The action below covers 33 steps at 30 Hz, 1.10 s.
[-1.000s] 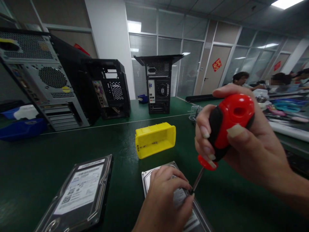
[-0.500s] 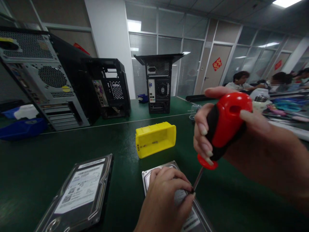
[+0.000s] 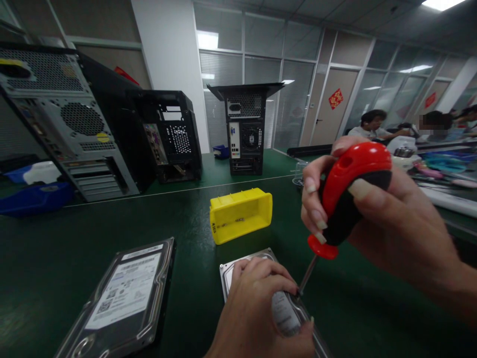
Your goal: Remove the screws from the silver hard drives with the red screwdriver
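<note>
My right hand (image 3: 387,219) is wrapped round the red and black handle of a screwdriver (image 3: 346,191). Its thin shaft slants down, and the tip rests on the top of a hard drive (image 3: 285,311) lying flat at the near edge. My left hand (image 3: 257,313) lies over that drive, fingers curled and pressing on its cover close to the tip. A second hard drive (image 3: 124,298) with a white label lies to the left, untouched.
A yellow plastic bin (image 3: 240,215) lies on the green bench just behind the drives. Several open computer cases (image 3: 74,124) stand along the back. Blue trays (image 3: 33,196) sit far left. Other people sit at a bench (image 3: 439,164) far right.
My right hand has turned the screwdriver handle, so the black grip now faces down and toward me. My left hand has slid back a little, baring more of the drive's label.
</note>
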{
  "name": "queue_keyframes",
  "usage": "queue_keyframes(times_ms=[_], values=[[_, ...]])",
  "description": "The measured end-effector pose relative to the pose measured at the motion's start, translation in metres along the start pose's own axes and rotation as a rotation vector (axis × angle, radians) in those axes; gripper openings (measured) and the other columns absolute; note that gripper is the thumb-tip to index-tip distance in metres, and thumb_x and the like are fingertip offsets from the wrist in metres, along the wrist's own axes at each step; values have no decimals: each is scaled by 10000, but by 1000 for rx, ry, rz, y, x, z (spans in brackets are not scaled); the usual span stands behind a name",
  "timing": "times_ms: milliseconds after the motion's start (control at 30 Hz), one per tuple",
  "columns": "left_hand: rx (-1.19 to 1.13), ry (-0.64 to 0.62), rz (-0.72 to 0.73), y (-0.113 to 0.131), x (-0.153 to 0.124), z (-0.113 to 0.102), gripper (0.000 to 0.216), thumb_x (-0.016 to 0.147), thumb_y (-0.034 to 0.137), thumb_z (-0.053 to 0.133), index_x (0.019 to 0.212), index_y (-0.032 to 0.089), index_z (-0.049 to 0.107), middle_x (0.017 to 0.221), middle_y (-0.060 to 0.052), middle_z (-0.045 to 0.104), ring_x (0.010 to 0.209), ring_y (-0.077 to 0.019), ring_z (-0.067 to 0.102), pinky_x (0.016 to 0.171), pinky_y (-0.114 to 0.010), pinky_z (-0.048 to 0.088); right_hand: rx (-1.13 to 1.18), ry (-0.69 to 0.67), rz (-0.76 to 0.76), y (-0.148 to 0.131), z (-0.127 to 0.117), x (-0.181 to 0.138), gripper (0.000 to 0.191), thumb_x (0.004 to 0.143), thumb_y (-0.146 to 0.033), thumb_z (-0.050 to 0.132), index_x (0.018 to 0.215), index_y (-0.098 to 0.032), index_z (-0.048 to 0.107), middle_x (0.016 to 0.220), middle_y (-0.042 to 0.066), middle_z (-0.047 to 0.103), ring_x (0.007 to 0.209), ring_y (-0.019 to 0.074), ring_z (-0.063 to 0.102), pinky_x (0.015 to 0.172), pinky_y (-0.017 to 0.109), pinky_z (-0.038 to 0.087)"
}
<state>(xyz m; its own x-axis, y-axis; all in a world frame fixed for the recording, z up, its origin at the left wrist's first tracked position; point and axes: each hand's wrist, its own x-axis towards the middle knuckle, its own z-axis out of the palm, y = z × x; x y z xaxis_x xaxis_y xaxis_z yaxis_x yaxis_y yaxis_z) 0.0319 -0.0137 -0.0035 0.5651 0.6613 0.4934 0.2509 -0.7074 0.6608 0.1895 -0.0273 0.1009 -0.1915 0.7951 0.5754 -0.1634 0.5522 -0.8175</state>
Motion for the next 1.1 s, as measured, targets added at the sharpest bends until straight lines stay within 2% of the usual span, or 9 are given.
queue_keyframes(times_ms=[233,333,433,533,700,867,967,1100], values=[[2,11,12,0,1,1,302,500,57,751,784,131,680,825,-71,686,787,-247,618,754,-421,374,-47,15,-35,-1,3,0,349,811,-307,593,1122,-364,444,827,-22,512,604,107,536,504,241,503],[6,23,18,-1,1,2,305,495,40,738,780,127,675,815,-71,685,782,-246,617,744,-419,373,8,36,44,-5,5,1,299,815,-384,561,1100,-333,488,815,-9,511,625,117,533,534,249,506],[-1,27,23,0,1,2,294,502,42,741,775,127,674,813,-73,685,785,-245,618,752,-420,372,44,40,86,-6,6,2,312,840,-379,517,1146,-326,495,857,6,523,668,121,535,575,246,517],[0,33,19,1,0,2,284,510,48,743,772,131,673,808,-69,684,781,-240,616,754,-417,372,21,24,33,-3,5,1,330,869,-356,487,1197,-324,473,928,13,523,721,119,541,638,244,529],[1,16,19,1,0,2,293,507,43,739,777,133,670,818,-64,686,788,-240,620,756,-413,368,7,9,-26,1,2,3,262,868,-287,506,1129,-294,489,968,9,513,742,113,552,640,233,529],[4,11,6,1,-1,1,298,524,66,736,801,150,667,848,-62,691,814,-248,619,773,-426,371,-26,-49,-49,2,-1,2,270,865,-271,513,1125,-314,453,910,3,545,678,116,569,597,261,522],[16,-4,3,2,-1,0,292,532,75,739,803,159,669,850,-63,695,809,-248,622,768,-425,374,-51,-39,-75,4,0,0,276,859,-286,509,1126,-329,456,847,0,532,620,122,547,518,259,495],[24,-5,8,2,0,0,297,531,76,746,804,167,672,850,-58,697,810,-249,625,777,-429,373,-61,-14,-87,4,3,0,292,853,-294,510,1135,-353,465,823,-5,520,606,118,524,525,262,494]])
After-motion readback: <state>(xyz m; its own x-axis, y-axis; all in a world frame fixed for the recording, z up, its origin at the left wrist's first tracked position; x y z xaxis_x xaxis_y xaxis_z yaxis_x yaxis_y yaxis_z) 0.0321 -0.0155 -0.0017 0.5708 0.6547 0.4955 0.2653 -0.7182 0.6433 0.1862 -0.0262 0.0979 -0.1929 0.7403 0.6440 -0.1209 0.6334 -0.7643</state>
